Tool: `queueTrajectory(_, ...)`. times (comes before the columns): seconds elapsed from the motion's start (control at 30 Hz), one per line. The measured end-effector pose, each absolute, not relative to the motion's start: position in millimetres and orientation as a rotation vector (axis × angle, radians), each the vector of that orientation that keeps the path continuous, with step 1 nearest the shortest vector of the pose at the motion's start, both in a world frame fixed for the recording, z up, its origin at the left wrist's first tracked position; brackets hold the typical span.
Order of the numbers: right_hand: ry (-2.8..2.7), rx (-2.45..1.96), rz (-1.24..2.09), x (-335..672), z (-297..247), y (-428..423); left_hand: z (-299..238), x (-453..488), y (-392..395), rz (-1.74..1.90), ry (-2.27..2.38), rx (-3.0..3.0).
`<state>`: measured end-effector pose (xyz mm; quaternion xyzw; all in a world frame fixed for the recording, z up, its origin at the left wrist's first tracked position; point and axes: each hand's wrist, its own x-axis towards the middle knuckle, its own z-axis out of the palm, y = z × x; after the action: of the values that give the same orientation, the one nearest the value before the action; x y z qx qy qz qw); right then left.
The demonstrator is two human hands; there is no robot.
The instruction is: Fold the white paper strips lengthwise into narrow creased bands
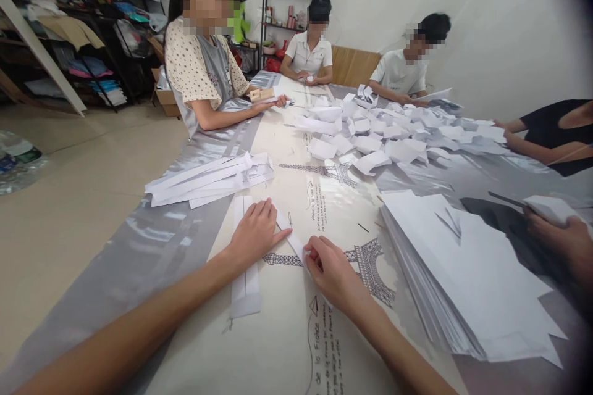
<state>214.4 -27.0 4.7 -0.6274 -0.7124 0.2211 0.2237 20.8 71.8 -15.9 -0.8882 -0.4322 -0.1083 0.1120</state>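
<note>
My left hand [256,231] lies on a narrow white paper strip [288,233], fingers curled and the forefinger stretched along its fold. My right hand [331,271] is closed in a pinch on the near end of that same strip. Under my left wrist lies a long folded paper piece [245,287], flat on the Eiffel-tower printed tablecloth [296,333]. A pile of folded long strips [208,178] sits just beyond my left hand.
A thick stack of white sheets [467,271] lies at the right. A heap of folded paper pieces [384,133] covers the table's middle. Several people sit round the table; another person's hand [563,244] holds paper at the right. Shelves stand at the far left.
</note>
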Motion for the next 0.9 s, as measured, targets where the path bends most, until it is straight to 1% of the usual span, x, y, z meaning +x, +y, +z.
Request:
queueTrajectory(0.3, -1.949, -1.7, 0.667, 218, 5, -26, -20, 18, 78, -0.408, -1.36, -2.642)
queueTrajectory(0.63, -2.249, -1.818, 0.41, 207, 9, -37, -20, 15, 85, -0.483, -1.396, -2.633)
queueTrajectory(0.8, -2.262, -1.85, 0.371, 207, 5, -38, -15, 14, 92, -0.469, -1.417, -2.65)
queueTrajectory(0.9, -2.219, -1.868, 0.43, 208, 7, -38, -14, 14, 94, -0.442, -1.417, -2.626)
